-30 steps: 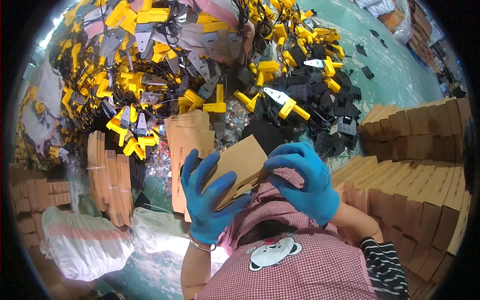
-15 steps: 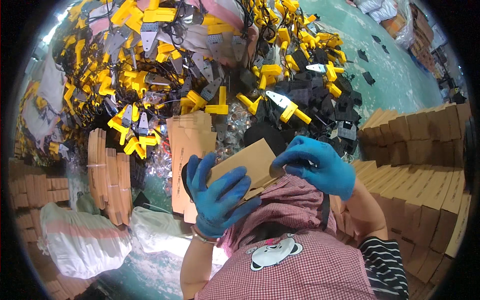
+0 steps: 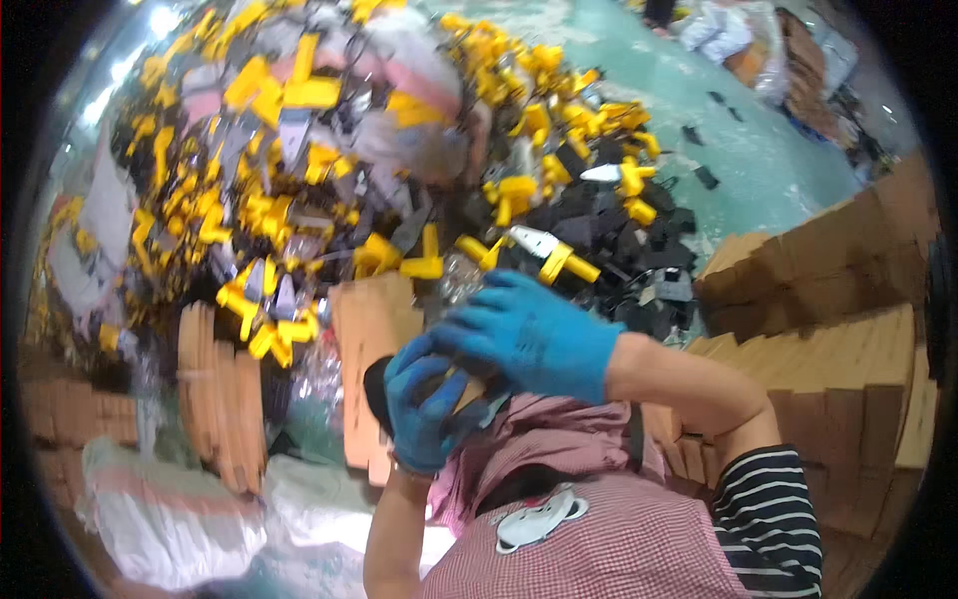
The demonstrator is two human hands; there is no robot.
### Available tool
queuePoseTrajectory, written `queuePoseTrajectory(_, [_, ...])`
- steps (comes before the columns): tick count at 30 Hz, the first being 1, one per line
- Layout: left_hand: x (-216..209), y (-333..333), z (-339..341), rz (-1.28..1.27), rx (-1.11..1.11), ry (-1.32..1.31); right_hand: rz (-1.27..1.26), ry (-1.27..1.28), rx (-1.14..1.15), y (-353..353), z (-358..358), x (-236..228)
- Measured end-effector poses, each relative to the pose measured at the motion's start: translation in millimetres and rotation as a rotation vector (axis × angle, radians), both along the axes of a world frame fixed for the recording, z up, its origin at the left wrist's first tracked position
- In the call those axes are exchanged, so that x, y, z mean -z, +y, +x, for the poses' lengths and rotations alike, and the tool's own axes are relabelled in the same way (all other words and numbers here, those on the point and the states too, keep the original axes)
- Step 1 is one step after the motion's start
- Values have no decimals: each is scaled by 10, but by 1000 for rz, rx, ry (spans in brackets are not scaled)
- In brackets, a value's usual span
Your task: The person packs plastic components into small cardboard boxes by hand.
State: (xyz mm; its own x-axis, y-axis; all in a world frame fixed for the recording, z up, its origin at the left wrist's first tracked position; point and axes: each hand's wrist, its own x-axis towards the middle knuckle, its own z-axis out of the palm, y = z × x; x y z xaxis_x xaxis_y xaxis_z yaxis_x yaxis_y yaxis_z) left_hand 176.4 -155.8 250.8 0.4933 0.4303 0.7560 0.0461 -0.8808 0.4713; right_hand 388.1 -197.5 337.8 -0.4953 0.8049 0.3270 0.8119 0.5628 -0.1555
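A small brown cardboard box (image 3: 473, 391) is between my hands at the middle of the view, largely covered by them. My left hand (image 3: 427, 404), in a blue work glove, is wrapped round its left side with the fingers curled. My right hand (image 3: 534, 334), gloved alike, reaches over the top of the box, its fingers pressed down close to those of the left. Motion blur softens both hands, and the box's flaps cannot be made out. Just beyond them lie a stack of flattened cardboard (image 3: 364, 324) and yellow-handled tools with pointed metal plates (image 3: 552, 252).
A large heap of yellow-handled tools (image 3: 264, 215) spreads across the far left. Black parts (image 3: 624, 235) are piled beyond my right hand. Rows of cardboard boxes (image 3: 808, 359) stand at the right. White sacks (image 3: 165, 514) and upright cardboard bundles (image 3: 220, 399) are at the left.
My right hand has moved left and down across the box, covering most of it. The box has tilted and shows less of its face. The whole view has shifted slightly.
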Motion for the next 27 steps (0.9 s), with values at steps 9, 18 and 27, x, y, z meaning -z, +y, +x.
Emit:
queuePoseTrajectory(9, [573,397,553,77,-274,-507,114,34,384,-498,349,-427])
queuePoseTrajectory(18, [-286,-47,774,84,-123,-554,1221,-678,1287,-2875,341,-1559])
queuePoseTrajectory(27, [-106,115,408,17,-204,-271,705,-815,1587,-3876,1064,-1574])
